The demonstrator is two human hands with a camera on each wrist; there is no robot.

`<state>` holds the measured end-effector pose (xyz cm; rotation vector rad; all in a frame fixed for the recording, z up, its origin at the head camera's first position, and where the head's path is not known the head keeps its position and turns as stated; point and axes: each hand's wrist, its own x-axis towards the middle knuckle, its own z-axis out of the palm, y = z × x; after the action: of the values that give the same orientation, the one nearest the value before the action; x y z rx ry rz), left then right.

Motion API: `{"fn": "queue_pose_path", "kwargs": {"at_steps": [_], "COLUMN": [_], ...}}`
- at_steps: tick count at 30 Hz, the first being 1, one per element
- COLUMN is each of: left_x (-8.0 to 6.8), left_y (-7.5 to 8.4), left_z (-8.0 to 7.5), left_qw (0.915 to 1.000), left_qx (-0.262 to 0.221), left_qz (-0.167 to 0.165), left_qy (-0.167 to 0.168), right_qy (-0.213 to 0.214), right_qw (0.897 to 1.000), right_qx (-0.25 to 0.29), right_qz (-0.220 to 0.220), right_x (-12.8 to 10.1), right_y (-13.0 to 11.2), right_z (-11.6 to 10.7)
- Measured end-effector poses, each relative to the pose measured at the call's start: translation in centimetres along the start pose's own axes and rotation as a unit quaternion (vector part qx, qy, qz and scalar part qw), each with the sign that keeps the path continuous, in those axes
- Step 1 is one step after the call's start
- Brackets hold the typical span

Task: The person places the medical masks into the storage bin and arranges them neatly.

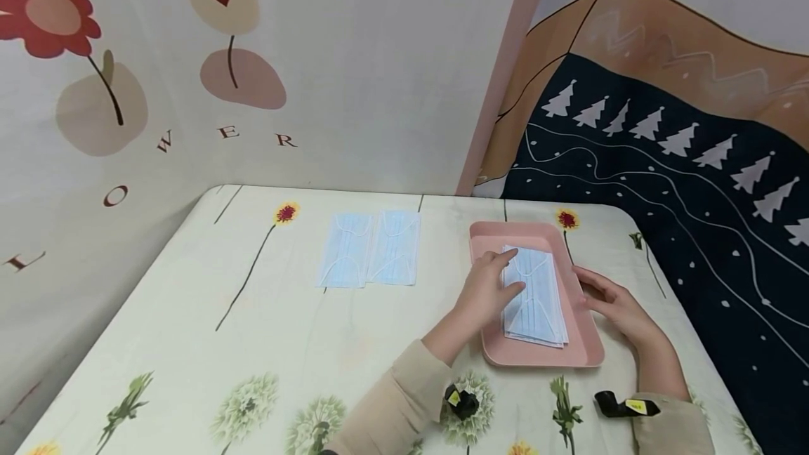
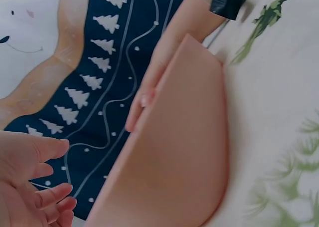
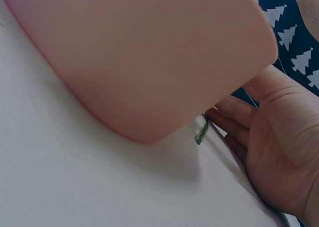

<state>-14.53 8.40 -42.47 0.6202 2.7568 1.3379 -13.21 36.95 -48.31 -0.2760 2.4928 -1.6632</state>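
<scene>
The pile of blue face masks [image 1: 536, 304] lies in the pink tray [image 1: 584, 346], its lower edges slightly fanned, while two single masks [image 1: 346, 251] [image 1: 395, 250] lie side by side on the table [image 1: 373, 343] to the left. Each mask should be very light and soft, pleated fabric that bends easily and is hard to break, though the thin white ear loops could snag on one another or on a finger. The layers may slide or cling together, so a shallow pinch at one long edge, near a corner, looks the best hold for parting a single sheet. The tray looks stiff and light, probably smooth, and is best steadied by its rim. The left hand [image 1: 483, 291] reaches over the tray's left rim, thumb and fingers spread with a wide gap beside the pile's upper left edge; whether a fingertip touches the top mask I cannot tell. The right hand [image 1: 616, 306] rests its loosely extended fingers against the tray's right side, gripping no mask.
</scene>
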Motion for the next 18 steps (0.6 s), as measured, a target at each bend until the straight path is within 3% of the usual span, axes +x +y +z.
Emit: {"fn": "queue_pose_path", "kwargs": {"at_steps": [11,18], "left_x": [-1.1,-2.1], "left_y": [0.1,-0.7], "left_z": [-3.3,-5.2], "left_qw": [0.9971,0.9931], "left_qx": [-0.059,-0.09], "left_qz": [0.034,0.053], "left_qy": [0.034,0.054], "right_qy": [0.001,0.007], "right_qw": [1.0,1.0], "right_qx": [0.001,-0.002], "right_qz": [-0.003,0.014], "right_x": [0.0,0.1], "right_y": [0.2,0.1], "right_z": [0.0,0.0]}}
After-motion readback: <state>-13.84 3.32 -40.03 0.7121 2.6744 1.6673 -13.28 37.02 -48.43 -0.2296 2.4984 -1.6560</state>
